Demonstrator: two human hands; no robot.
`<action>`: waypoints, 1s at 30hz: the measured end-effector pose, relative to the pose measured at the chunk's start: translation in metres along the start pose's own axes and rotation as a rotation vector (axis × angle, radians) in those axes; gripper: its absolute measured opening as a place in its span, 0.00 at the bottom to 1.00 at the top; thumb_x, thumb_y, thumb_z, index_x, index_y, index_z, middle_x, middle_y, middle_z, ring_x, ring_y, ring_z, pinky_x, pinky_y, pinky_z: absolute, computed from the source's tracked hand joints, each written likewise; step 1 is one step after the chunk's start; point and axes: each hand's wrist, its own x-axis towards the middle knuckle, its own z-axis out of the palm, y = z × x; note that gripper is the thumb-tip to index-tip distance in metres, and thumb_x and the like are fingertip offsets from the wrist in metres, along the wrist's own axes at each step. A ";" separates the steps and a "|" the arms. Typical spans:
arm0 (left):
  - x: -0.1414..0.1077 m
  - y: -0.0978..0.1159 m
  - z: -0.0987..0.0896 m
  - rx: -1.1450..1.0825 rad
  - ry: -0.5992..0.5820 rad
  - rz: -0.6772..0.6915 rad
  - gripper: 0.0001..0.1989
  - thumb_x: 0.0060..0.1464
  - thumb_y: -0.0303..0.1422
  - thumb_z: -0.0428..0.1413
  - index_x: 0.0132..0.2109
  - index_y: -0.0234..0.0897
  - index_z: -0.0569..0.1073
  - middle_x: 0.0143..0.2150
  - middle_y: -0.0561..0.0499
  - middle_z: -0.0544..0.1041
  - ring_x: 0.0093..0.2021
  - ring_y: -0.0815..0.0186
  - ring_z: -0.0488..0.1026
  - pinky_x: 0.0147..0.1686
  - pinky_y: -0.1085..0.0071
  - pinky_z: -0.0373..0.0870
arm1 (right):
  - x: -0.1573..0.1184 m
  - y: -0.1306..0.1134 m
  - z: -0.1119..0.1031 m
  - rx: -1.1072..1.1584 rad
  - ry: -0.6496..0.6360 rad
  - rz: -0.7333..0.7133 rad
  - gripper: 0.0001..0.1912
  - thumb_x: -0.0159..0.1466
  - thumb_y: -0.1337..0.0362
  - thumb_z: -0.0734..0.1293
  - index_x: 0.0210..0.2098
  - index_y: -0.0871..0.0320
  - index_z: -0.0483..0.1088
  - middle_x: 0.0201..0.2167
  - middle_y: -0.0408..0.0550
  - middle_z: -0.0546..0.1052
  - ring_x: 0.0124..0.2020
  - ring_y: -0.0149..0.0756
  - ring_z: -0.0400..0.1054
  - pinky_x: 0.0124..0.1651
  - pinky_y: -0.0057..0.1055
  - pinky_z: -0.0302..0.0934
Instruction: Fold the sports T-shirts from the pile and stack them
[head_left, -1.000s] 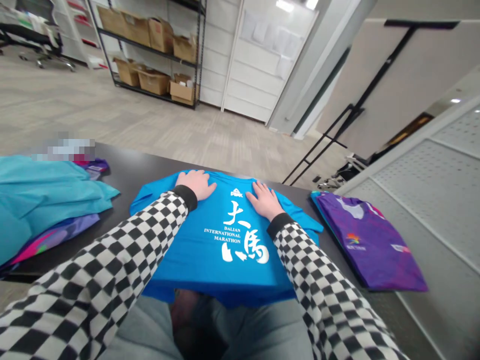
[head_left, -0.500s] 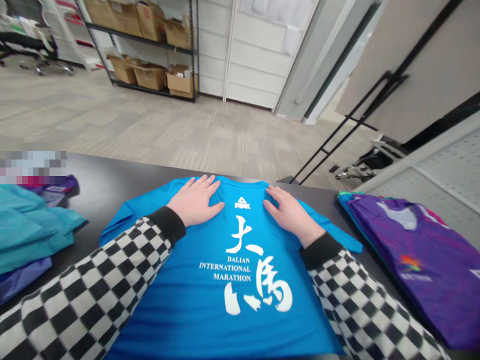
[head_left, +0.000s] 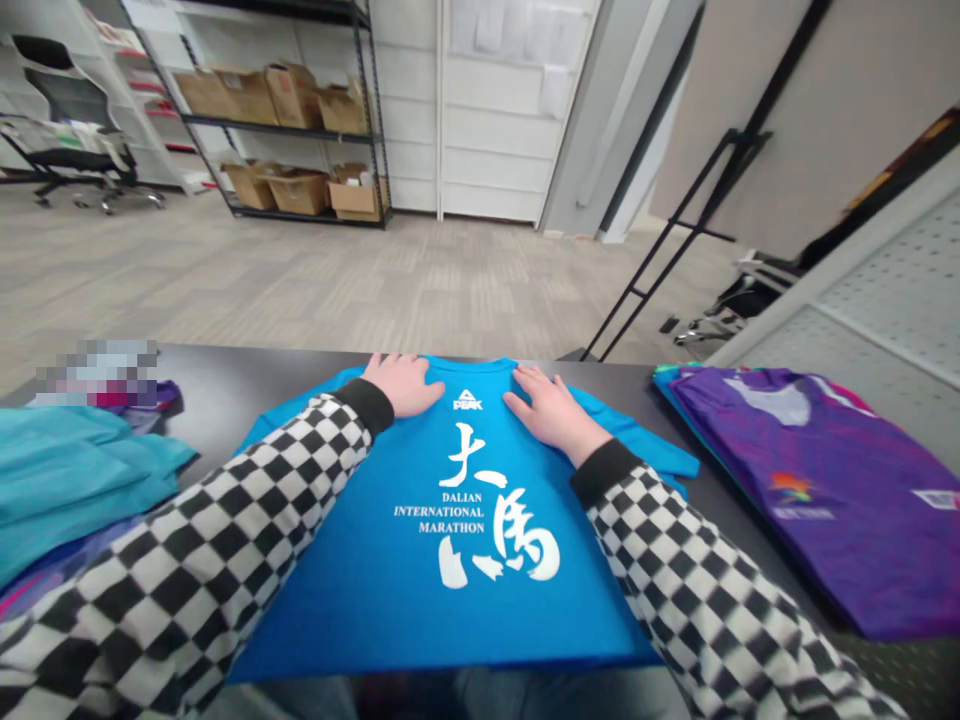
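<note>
A blue T-shirt [head_left: 360, 590] lies spread on the dark table [head_left: 232, 375], right in front of the person, white lettering up. Its collar [head_left: 480, 367] comes nearly to the table's far edge, with the grey carpet [head_left: 450, 290] beyond. The bottom of the shirt reaches the near side, just above the person's lap. Both hands are open, palms down, fingers spread: the left hand [head_left: 403, 386] rests on the shirt beside the collar, the right hand [head_left: 553, 414] on the other side of it. Elbow room is tighter on the right, where the shirt's sleeve ends just beside a stack topped by a purple shirt [head_left: 847, 530], with a grey panel [head_left: 892, 320] close behind. Over on the left, a wider strip of tabletop shows before the heap of teal cloth [head_left: 75, 475].
</note>
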 end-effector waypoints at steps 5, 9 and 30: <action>0.004 0.023 0.032 -0.066 0.157 -0.007 0.45 0.76 0.55 0.38 0.85 0.28 0.56 0.89 0.35 0.49 0.89 0.47 0.45 0.85 0.41 0.44 | -0.008 -0.005 -0.012 0.058 0.196 -0.092 0.32 0.82 0.49 0.59 0.79 0.55 0.69 0.80 0.59 0.69 0.83 0.55 0.59 0.86 0.65 0.46; 0.004 0.020 0.036 -0.071 0.127 0.019 0.48 0.76 0.58 0.38 0.86 0.28 0.52 0.89 0.33 0.47 0.89 0.45 0.43 0.85 0.39 0.42 | -0.012 -0.006 -0.014 0.046 0.109 -0.122 0.36 0.82 0.45 0.58 0.82 0.53 0.64 0.83 0.54 0.63 0.85 0.54 0.54 0.86 0.61 0.48; 0.011 0.019 0.032 -0.095 0.116 -0.009 0.49 0.75 0.62 0.37 0.88 0.33 0.49 0.90 0.37 0.47 0.89 0.43 0.42 0.85 0.40 0.40 | 0.000 0.007 -0.003 -0.021 -0.089 -0.004 0.42 0.81 0.38 0.57 0.86 0.52 0.55 0.87 0.54 0.52 0.88 0.60 0.43 0.87 0.66 0.37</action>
